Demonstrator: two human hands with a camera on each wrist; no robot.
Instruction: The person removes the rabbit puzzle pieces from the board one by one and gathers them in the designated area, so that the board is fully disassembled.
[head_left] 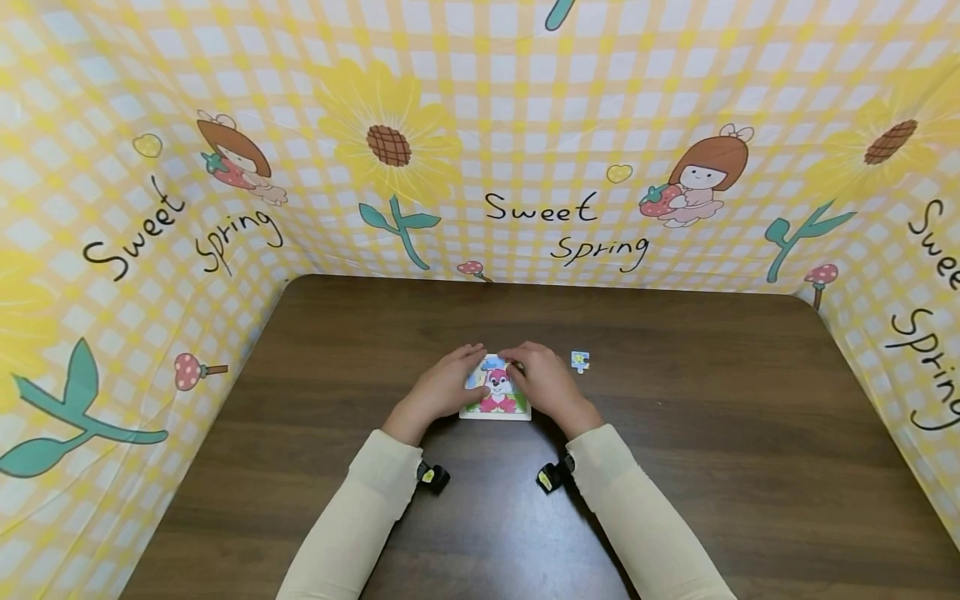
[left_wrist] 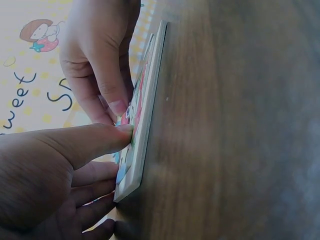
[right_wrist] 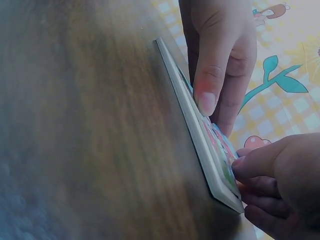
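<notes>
The left hand [head_left: 448, 387] lies along the left side of a puzzle [head_left: 498, 403], thumb stretched over its face and the other fingers spread at its edge. The right hand [head_left: 547, 379] lies opposite, over the upper right part, its thumb and fingertips close together; whether they pinch a piece, I cannot tell. The puzzle, showing a pink animal in a pale frame, sits between both hands on the tabletop [head_left: 712, 433]. Just to the right of the right hand lies a loose piece [head_left: 579, 360]. Behind each hand is a cream sleeve [head_left: 356, 500]. Beyond both hands, a yellow checked cloth [head_left: 517, 108] rises past the tabletop.
</notes>
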